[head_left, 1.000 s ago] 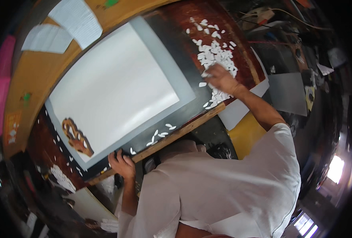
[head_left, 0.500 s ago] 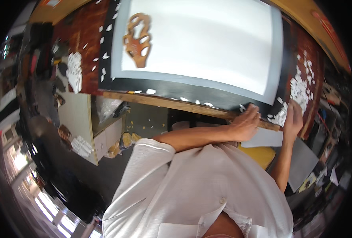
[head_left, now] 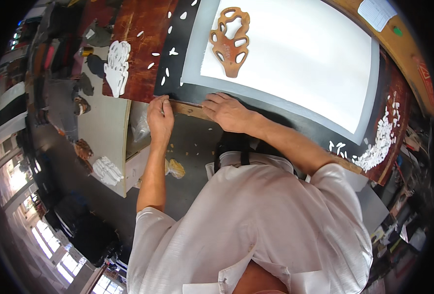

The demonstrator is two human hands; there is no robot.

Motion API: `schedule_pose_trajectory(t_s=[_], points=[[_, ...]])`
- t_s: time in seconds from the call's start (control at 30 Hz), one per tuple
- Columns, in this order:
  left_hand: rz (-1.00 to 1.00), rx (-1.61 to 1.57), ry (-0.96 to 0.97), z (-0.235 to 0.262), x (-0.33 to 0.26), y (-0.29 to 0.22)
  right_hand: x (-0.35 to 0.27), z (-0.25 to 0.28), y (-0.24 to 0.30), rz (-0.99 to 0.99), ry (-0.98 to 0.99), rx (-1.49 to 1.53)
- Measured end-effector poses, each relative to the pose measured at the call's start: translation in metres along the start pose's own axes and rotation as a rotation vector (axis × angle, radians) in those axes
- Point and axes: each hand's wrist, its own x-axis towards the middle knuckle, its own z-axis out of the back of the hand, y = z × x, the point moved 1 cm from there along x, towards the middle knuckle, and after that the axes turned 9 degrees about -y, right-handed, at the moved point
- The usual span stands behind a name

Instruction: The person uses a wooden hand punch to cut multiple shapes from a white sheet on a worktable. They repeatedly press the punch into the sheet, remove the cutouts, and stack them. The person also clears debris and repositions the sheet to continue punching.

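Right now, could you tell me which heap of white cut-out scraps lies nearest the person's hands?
The small scattering on the black board above the left hand; the big pile sits far to the right.

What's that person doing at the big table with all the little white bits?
A person in a white shirt leans over a work table. The left hand and the right hand both rest on the near edge of a black board. On the board lies a large white sheet with a brown cut-out shape on it. Small white pieces lie scattered around, with a heap at the right.
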Motion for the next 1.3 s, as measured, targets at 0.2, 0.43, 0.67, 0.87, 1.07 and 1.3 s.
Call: schedule_pose_trajectory(t_s=[0.2,0.43,0.67,0.87,1.07,1.3], points=[[-0.062,-0.176,-0.026,-0.016,-0.027,0.003,-0.083,0.074,-0.002,0.042,0.366,-0.256],[-0.235,-0.384,0.07,-0.041,-0.032,-0.047,-0.084,0.133,0.022,-0.613,0.537,-0.176],[-0.374,-0.349,0.311,-0.064,-0.04,-0.088,-0.17,0.114,-0.02,-0.406,0.268,0.076],[-0.555,-0.139,0.419,-0.082,-0.077,-0.127,-0.326,0.222,-0.02,-0.539,0.212,-0.083],[-0.577,-0.135,0.337,-0.115,-0.127,-0.179,-0.388,0.305,-0.022,-0.833,0.384,-0.359],[-0.57,-0.1,0.179,-0.155,-0.156,-0.214,-0.372,0.232,0.004,-0.564,0.038,-0.146]])
